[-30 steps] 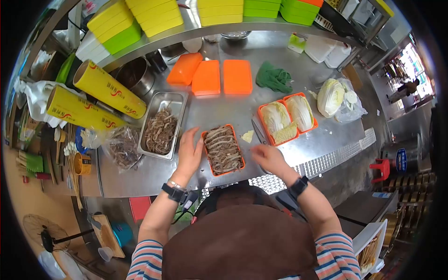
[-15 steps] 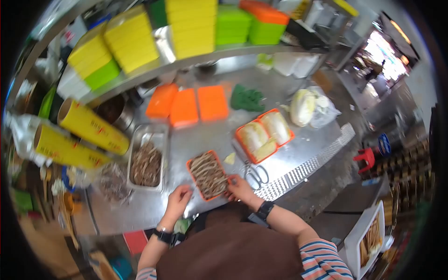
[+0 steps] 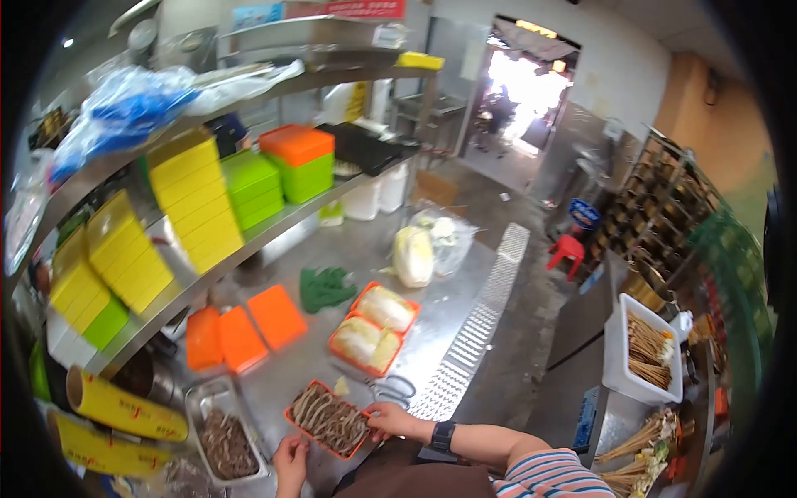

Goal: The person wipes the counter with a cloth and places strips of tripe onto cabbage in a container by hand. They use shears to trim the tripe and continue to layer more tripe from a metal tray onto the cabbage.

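An orange tray [image 3: 331,422] filled with greyish-brown strips of food stands at the front of the metal table. At its right end, my right hand [image 3: 393,421] is closed, with its fingers on the rim and strips there. My left hand [image 3: 290,458] is just left of the tray and apart from it. Its fingers are curled in, and I cannot make out whether anything is in them. To the left lies a steel pan [image 3: 226,433] with more brown strips. Behind my right hand are scissors [image 3: 393,388] and two orange trays of pale cabbage [image 3: 375,328].
Orange boxes [image 3: 243,339], a green cloth [image 3: 326,288] and a whole cabbage [image 3: 413,256] sit farther back. A shelf holds yellow boxes [image 3: 195,203]. Yellow rolls [image 3: 124,407] stand at left. On the right is a white bin of skewers [image 3: 650,353]; a red stool [image 3: 567,251] is on the floor.
The view has swung up and right, showing more of the doorway, the rack and the skewers. My right hand stays at the tray's right end, my left hand beside its left side.
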Motion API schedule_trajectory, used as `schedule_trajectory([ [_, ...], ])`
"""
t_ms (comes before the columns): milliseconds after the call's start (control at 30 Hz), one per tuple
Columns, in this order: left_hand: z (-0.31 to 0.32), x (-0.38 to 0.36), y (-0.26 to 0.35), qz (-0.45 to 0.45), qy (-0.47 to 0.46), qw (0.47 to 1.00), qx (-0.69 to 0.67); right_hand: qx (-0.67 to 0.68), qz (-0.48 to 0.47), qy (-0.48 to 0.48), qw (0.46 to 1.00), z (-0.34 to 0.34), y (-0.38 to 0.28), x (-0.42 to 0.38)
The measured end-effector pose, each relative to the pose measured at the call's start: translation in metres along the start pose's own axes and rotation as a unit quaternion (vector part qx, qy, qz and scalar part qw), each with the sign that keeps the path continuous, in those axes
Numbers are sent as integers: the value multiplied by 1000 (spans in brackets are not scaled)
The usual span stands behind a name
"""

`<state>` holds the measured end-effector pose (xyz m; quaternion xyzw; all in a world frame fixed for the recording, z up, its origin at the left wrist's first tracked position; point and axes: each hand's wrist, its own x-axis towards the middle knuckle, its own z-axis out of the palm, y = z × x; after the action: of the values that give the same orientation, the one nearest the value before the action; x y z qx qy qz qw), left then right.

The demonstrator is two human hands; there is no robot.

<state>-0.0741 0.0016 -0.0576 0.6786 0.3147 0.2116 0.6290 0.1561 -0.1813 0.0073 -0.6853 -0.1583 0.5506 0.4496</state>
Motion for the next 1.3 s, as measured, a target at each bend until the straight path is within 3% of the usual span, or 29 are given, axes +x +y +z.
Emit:
schedule_trajectory([
  [33,-1,3,5,9,-14,1000,-6,5,-4,5,1000,-7,-6,-6],
  [100,-5,4,13,-133,-90,985,63,7,-7,11,1000,-25,-16,-11],
  [233,9,15,1,-116,-74,982,127,-11,-27,55,998,-83,-53,-12],
  [300,24,8,9,32,55,995,79,-27,-22,89,995,-117,-74,1],
  [367,39,0,46,5,98,991,86,-78,-8,104,991,-152,-106,15],
  [500,56,-13,38,-41,167,981,86,-43,-86,63,993,-218,-148,70],
  [733,103,-51,53,-120,259,953,100,24,-150,140,978,-268,-181,233],
  [767,109,-60,56,-132,276,947,101,70,-142,121,980,-273,-183,254],
  [800,115,-71,60,-153,298,937,102,10,-173,43,984,-303,-157,320],
  [833,118,-78,62,-158,317,929,103,89,-90,85,988,-295,-176,314],
  [867,119,-83,63,-159,332,924,105,87,-77,141,983,-283,-189,305],
  [933,126,-94,63,-179,361,907,125,13,-47,148,988,-306,-176,358],
  [1000,133,-106,65,-193,393,889,133,-35,-80,139,987,-311,-176,361],
  [1033,137,-110,67,-192,409,885,113,58,-80,158,982,-310,-172,372],
  [1133,144,-114,65,-207,442,869,79,15,-72,105,992,-336,-162,384],
  [1167,144,-111,67,-204,433,874,89,-66,-135,62,987,-357,-151,398],
  [1200,142,-109,67,-199,423,879,99,-144,-200,19,969,-344,-158,375],
  [1267,137,-105,65,-192,429,877,94,81,-111,147,980,-298,-193,267],
  [1300,131,-99,67,-184,413,872,186,52,-180,131,974,-290,-192,238],
])
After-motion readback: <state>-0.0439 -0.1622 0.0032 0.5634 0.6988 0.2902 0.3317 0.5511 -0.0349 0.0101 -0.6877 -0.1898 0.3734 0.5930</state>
